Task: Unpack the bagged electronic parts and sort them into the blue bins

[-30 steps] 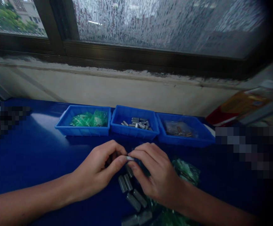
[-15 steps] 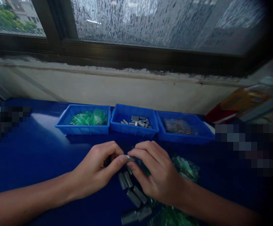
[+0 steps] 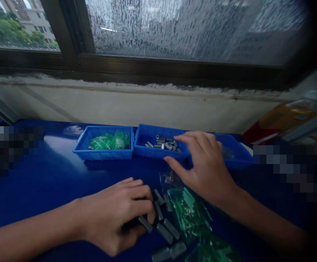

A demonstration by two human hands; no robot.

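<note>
My left hand (image 3: pixel 117 214) is low over the table, its fingers curled around a long metal hex nut (image 3: pixel 145 224). Several similar grey metal nuts (image 3: pixel 164 233) lie just to its right, some side by side. My right hand (image 3: pixel 206 165) is raised at the near side of the bins, thumb and fingers apart, with nothing visible between them. Its fingertips are by the right end of the middle blue bin (image 3: pixel 158 152), which holds a pile of small metal pieces (image 3: pixel 169 145). Below it lies a clear bag with a brass-coloured screw (image 3: pixel 172 176).
Green plastic bags (image 3: pixel 190 214) with small parts lie right of the nuts. The left blue bin (image 3: pixel 104 155) contains green bags; the right blue bin (image 3: pixel 237 156) is partly behind my right hand. A window (image 3: pixel 158 32) and wall stand behind the blue table (image 3: pixel 51 182).
My hands have parted from a small metal piece they held together. The right moved up toward the bins and opened; the left came down to the loose nuts. The view shifted slightly.
</note>
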